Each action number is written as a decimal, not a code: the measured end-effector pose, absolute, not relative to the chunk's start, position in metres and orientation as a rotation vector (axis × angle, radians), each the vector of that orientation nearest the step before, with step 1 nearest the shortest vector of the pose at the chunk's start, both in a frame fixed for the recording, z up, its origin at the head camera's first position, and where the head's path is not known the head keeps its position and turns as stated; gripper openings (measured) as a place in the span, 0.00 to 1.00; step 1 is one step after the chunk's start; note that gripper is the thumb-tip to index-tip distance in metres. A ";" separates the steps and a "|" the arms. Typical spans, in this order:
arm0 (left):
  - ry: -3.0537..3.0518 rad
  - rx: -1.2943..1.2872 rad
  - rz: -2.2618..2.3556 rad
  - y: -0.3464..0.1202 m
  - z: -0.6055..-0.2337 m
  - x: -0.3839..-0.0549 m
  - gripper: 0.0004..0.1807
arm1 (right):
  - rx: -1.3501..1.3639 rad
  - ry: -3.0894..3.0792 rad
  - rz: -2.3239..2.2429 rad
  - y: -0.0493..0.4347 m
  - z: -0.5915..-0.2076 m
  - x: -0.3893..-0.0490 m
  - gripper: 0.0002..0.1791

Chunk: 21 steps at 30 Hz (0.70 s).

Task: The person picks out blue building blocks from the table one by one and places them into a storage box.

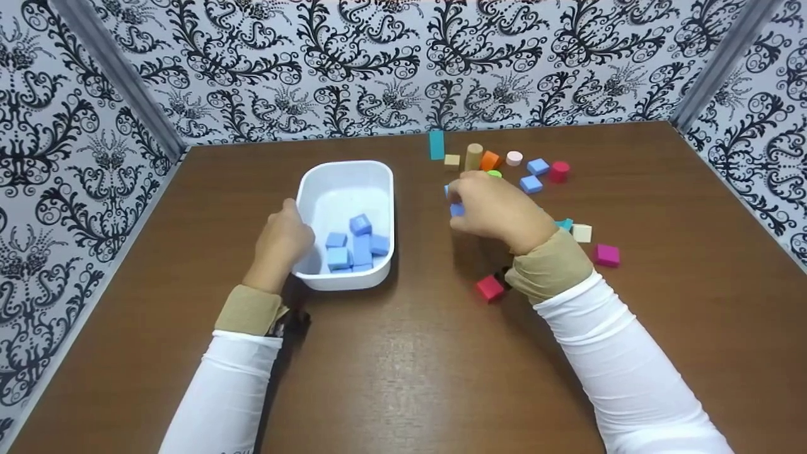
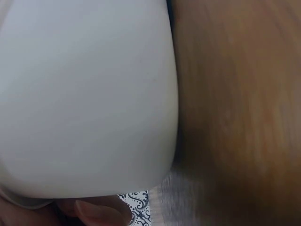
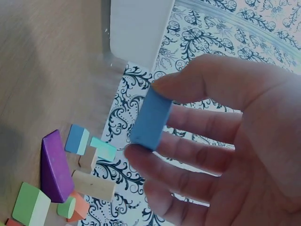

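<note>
My left hand (image 1: 280, 243) grips the left rim of a white plastic tub (image 1: 343, 165). Inside the tub, toward its near end, lie several blue blocks (image 1: 362, 249). The tub's pale outer wall (image 2: 89, 99) fills much of the left wrist view, with a few fingers (image 2: 101, 212) at the bottom. To the right of the tub, my right hand (image 1: 498, 205) pinches a rectangular blue block (image 3: 151, 117) between thumb and fingertips, above the table. Beyond it, another blue block (image 3: 76, 139) rests on the table, close to a purple wedge (image 3: 56, 167).
Behind my right hand stand a wooden cylinder (image 1: 473, 157), an orange block (image 1: 490, 161) and a teal block (image 1: 436, 145). Two blue blocks (image 1: 531, 184) lie near a red cylinder (image 1: 558, 171). Nearer are a red block (image 1: 490, 288) and a magenta block (image 1: 607, 255). Patterned walls enclose the table.
</note>
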<state>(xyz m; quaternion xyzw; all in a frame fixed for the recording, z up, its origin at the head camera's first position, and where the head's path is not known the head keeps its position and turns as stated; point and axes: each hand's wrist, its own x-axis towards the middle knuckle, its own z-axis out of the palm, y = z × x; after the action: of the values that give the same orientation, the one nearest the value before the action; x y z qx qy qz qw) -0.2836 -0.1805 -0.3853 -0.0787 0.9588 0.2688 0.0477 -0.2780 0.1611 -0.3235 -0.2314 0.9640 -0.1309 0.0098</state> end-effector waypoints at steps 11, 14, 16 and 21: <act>2.924 -0.233 0.815 -0.181 -0.384 -0.281 0.36 | -0.734 2.977 -0.572 0.143 -0.314 -0.281 0.17; 2.917 -0.239 0.831 -0.181 -0.385 -0.282 0.36 | -0.737 2.966 -0.576 0.132 -0.313 -0.281 0.18; 2.916 -0.234 0.843 -0.181 -0.385 -0.282 0.36 | -0.744 2.964 -0.575 0.126 -0.312 -0.281 0.18; 2.911 -0.231 0.847 -0.180 -0.384 -0.282 0.37 | -0.789 2.953 -0.595 0.109 -0.310 -0.280 0.17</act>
<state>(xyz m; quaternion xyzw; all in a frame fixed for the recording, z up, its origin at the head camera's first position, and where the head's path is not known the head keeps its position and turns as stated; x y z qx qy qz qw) -0.2819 -0.1800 -0.3842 -0.0758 0.9561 0.2784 0.0505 -0.2796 0.1085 -0.3100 -0.2535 0.9482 -0.1911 0.0137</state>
